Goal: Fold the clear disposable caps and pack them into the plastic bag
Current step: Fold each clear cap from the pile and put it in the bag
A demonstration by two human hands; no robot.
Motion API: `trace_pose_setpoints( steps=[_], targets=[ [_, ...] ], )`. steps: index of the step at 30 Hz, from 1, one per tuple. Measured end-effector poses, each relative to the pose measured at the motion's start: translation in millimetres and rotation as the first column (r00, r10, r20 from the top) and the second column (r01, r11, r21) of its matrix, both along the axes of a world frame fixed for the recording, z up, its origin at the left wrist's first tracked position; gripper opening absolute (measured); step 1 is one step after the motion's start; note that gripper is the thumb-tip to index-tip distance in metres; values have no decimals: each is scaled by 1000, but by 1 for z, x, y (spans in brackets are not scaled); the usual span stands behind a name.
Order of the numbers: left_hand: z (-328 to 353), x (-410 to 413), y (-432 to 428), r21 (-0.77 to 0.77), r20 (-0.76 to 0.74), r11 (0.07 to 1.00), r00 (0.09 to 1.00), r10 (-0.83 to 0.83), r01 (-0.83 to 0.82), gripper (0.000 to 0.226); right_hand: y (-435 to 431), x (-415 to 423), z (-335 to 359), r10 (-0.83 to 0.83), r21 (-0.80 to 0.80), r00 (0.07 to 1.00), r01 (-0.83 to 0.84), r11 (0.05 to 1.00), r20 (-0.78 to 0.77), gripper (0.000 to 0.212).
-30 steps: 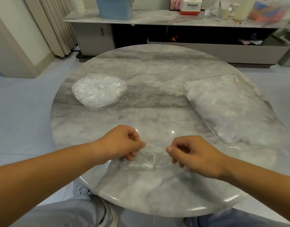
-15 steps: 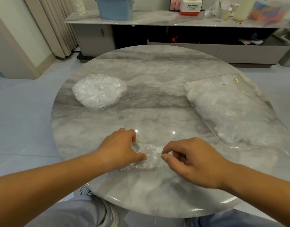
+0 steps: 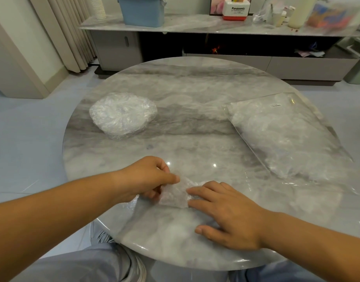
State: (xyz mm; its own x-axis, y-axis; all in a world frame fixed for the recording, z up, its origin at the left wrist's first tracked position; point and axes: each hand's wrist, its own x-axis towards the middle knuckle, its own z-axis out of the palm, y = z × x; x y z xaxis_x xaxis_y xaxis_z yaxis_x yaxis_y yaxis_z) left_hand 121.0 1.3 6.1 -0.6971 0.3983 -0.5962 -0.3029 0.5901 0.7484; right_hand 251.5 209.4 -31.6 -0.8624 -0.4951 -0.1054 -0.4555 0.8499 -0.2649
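A small folded clear cap [image 3: 174,195] lies on the round marble table [image 3: 195,119] near its front edge. My left hand [image 3: 146,178] pinches the cap's left end between thumb and curled fingers. My right hand [image 3: 225,212] lies flat with straight fingers, the fingertips pressing on the cap's right end. A stack of unfolded clear caps [image 3: 123,113] sits at the table's left. The clear plastic bag [image 3: 286,135], holding folded caps, lies at the right with its near end toward me.
Behind the table runs a low marble-topped cabinet [image 3: 195,27] with a blue bin [image 3: 142,10], a red and white box [image 3: 237,10], cups and bottles. Curtains [image 3: 69,31] hang at the back left. My knees show under the table's front edge.
My hands came together over the cap, folding it shorter. My right hand went from pinching the cap to lying flat and pressing on it. My left hand keeps its pinch.
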Motion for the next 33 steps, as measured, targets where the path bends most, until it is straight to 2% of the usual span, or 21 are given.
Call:
trace_pose_setpoints(
  steps=[3,6,9,12,14,16,18,20,22,25,27,30,32,33],
  targets=[
    [7,6,6,207,249,972,967,57,-110,15,0,0,-1,7,-2,1000,-7,1000,-7,57],
    [5,13,9,285,327,950,945,29,-128,9,0,2,-2,10,-16,1000,-10,1000,-17,56],
    [-1,20,13,307,376,945,926,-8,-117,24,3,4,-3,8,-46,1000,-8,999,-1,51],
    [-7,24,17,288,428,943,903,27,-164,31,9,8,1,-8,-277,1000,1,961,-23,39],
    [-10,23,19,267,448,944,892,58,-196,35,15,9,3,-155,-408,983,101,907,-100,30],
    [-9,22,20,255,457,945,887,69,-205,39,19,4,10,-398,-453,913,316,833,-95,31],
    [-6,22,22,241,458,950,886,72,-201,41,22,-6,15,-603,-364,796,577,731,52,44],
    [-5,22,24,237,458,952,887,68,-195,42,24,-16,16,-704,-244,662,749,616,257,55],
    [-4,23,25,242,463,950,884,64,-196,43,23,-23,14,-725,-207,571,819,535,385,54],
    [-5,25,25,258,457,947,888,53,-190,43,20,-28,13,-671,-232,509,856,462,539,31],
    [-6,27,25,269,450,944,892,53,-191,41,18,-27,16,-602,-280,477,875,395,641,30],
    [-6,29,25,294,461,934,886,49,-205,40,12,-25,21,-543,-422,520,854,305,659,26],
    [-6,29,25,317,475,925,879,37,-210,41,3,-22,25,-495,-564,613,781,267,616,18],
    [-6,30,26,332,485,919,874,27,-213,44,-2,-20,26,-482,-618,665,734,281,571,13]
  ],
)
